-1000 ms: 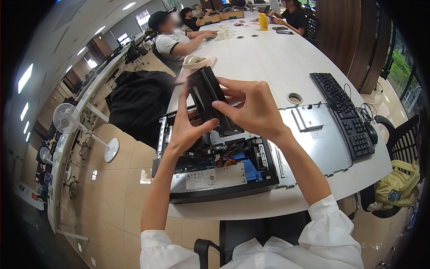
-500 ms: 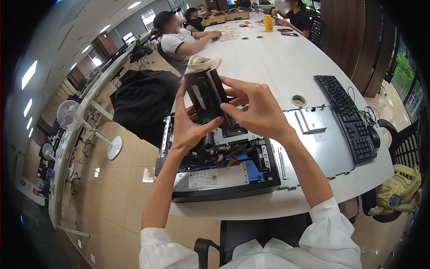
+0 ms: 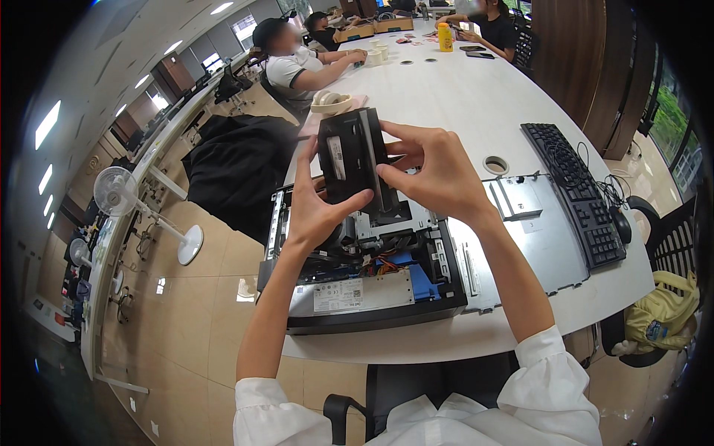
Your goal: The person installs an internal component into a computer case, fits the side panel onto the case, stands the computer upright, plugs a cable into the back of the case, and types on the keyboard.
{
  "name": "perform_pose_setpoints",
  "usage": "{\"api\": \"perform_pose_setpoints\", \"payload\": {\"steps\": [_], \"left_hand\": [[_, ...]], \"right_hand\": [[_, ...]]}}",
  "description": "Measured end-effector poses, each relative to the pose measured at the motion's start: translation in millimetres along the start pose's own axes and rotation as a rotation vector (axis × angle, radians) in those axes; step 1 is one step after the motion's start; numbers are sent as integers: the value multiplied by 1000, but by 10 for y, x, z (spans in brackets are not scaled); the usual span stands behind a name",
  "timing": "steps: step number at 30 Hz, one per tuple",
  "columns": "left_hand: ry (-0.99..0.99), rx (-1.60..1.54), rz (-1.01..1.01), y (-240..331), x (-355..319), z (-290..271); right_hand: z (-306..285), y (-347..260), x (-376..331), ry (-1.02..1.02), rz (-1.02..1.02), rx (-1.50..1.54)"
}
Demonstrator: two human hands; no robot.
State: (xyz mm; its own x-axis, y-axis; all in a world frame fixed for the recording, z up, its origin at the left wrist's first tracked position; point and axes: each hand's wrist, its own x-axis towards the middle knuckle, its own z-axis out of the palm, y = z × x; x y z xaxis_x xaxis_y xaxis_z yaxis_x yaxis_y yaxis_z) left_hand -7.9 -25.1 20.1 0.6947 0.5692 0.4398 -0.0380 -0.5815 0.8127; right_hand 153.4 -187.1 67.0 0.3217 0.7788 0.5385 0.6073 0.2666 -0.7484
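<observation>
Two hands hold one black, box-shaped computer part (image 3: 356, 152) above the open desktop computer case (image 3: 372, 318), which sits at the near edge of the table (image 3: 461, 111). The left hand (image 3: 314, 212) clasps the part's left side, thumb at its lower end; the right hand (image 3: 442, 175) pinches its right side between thumb and fingers. Both touch it, so neither is nearer. Its long axis points, tilted, toward the table's far edge. A metal side panel (image 3: 550, 260) lies right of the case.
</observation>
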Motion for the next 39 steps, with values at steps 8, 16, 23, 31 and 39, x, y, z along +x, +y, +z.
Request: {"api": "perform_pose_setpoints", "payload": {"steps": [8, 16, 23, 31, 39], "left_hand": [[1, -182, -89, -9, -21, 53], [152, -349, -219, -208, 60, -24], [-105, -943, -585, 72, 39, -138], [-16, -650, -451, 22, 48, -110], [29, -773, -392, 55, 31, -65]], "right_hand": [[60, 72, 4, -45, 67, 40], [-13, 39, 77, -27, 359, 362], [12, 283, 112, 23, 356, 635], [207, 279, 89, -46, 341, 510], [125, 285, 76, -10, 302, 571]]}}
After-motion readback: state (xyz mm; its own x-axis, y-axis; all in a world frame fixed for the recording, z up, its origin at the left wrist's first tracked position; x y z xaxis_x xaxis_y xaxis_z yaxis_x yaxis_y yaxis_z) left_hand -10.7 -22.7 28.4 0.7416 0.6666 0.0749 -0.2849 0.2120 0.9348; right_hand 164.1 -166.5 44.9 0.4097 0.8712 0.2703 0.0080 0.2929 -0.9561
